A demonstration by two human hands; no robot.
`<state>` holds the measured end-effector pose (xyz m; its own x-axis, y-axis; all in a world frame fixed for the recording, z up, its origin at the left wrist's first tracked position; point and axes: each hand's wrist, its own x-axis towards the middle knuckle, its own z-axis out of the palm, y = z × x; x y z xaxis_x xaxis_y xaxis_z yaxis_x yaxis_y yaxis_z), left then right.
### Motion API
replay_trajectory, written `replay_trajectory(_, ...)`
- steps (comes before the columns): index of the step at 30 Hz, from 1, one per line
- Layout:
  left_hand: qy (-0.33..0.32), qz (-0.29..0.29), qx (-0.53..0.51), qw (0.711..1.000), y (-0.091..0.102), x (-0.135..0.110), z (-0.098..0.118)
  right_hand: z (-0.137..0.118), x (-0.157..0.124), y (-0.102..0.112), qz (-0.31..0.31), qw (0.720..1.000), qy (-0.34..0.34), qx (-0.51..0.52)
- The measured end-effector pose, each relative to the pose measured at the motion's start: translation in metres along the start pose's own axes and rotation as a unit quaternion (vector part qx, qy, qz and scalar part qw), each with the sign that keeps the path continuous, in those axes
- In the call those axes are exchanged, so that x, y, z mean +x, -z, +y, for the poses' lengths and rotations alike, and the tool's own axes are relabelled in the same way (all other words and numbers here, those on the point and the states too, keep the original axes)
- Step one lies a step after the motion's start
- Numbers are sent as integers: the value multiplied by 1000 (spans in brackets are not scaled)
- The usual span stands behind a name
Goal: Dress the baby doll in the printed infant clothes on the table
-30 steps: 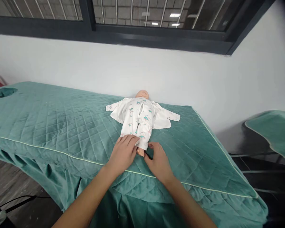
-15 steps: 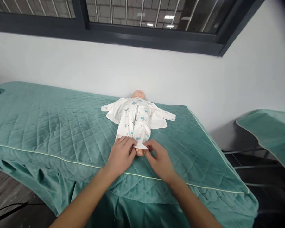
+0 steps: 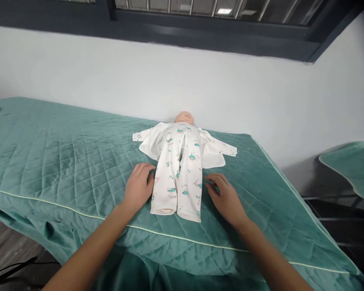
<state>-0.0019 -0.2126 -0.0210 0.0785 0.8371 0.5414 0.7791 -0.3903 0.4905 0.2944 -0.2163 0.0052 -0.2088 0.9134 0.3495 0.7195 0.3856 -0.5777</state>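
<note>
A baby doll (image 3: 184, 118) lies on its back on the green quilted bed cover, head toward the wall. White printed trousers (image 3: 188, 178) cover its legs, the leg ends pointing toward me and the feet hidden inside. Under its upper body a white baby shirt (image 3: 214, 149) is spread, sleeves out to both sides. Beside the trouser leg on the left is my left hand (image 3: 139, 185), fingers loosely bent, fingertips close to the fabric. My right hand (image 3: 226, 198) hovers just off the other leg, thumb and fingers apart, holding nothing.
The green quilted bed (image 3: 79, 161) has a light piped edge on my side. Behind it stands a white wall (image 3: 124, 76) below a dark-framed barred window (image 3: 182, 30). Another green-covered surface (image 3: 352, 167) is at the right, and a cable (image 3: 21, 264) lies on the floor at the lower left.
Both hands have let go of the right trouser cuff and moved apart to either side of the legs. The trouser leg now lies straight, with the foot covered. The view has shifted slightly.
</note>
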Motion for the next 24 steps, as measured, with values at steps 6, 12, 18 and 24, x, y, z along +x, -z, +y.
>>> replay_trajectory(6, -127, -156, 107, 974, -23, 60, -33, 25, 61, -32, -34, 991, 84, -103)
replay_trajectory(12, -196, -215, 21, 956, -39, 91, -34, 28, 66, -35, -25, 994, 52, -95)
replay_trajectory(18, -186, -234, 20, 954, -50, 111, -23, 26, 65, -31, -45, 990, 91, -100)
replay_trajectory(24, -161, -244, 27, 956, -50, 112, -20, 26, 71, -37, -49, 983, 140, -104)
